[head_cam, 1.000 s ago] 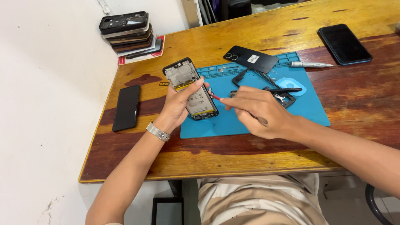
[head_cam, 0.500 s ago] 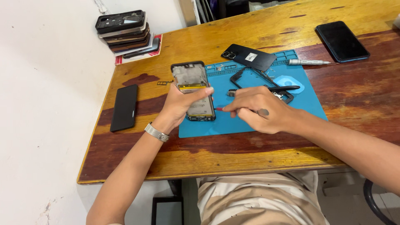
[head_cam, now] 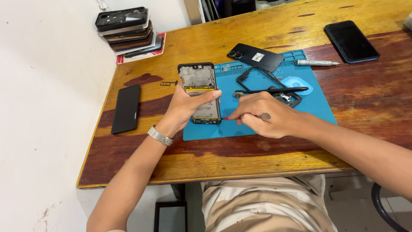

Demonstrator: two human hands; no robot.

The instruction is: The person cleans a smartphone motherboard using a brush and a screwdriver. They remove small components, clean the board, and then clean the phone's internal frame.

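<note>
Gripping the opened phone (head_cam: 199, 92) from its left edge, the left hand (head_cam: 185, 107) lays its thumb across the yellow-labelled battery area, and that looks like a brace: the frame is pinned flat on the blue work mat (head_cam: 317, 109) so it cannot slide. A metal watch band (head_cam: 159, 135) sits on that wrist. Just beside it, the right hand (head_cam: 266, 118) is curled around a thin red-tipped tool (head_cam: 226, 118), pinched low like a pen, its tip touching the phone's lower right corner, a grip that seems chosen for fine control. Moving outward, black tweezers (head_cam: 274, 90) lie on the mat just above the right knuckles, near a loose black frame piece (head_cam: 251, 77), close enough to grab. A black back cover (head_cam: 255, 57) rests at the mat's top edge, camera rings up. Off the mat, a silver screwdriver (head_cam: 315, 62) lies on the wooden table (head_cam: 240, 159), with a dark phone (head_cam: 351, 41) beyond it at the far right. On the left, another dark phone (head_cam: 126, 108) lies face down well apart, and a stack of phone shells (head_cam: 128, 31) sits in the far corner, out of the working space.
</note>
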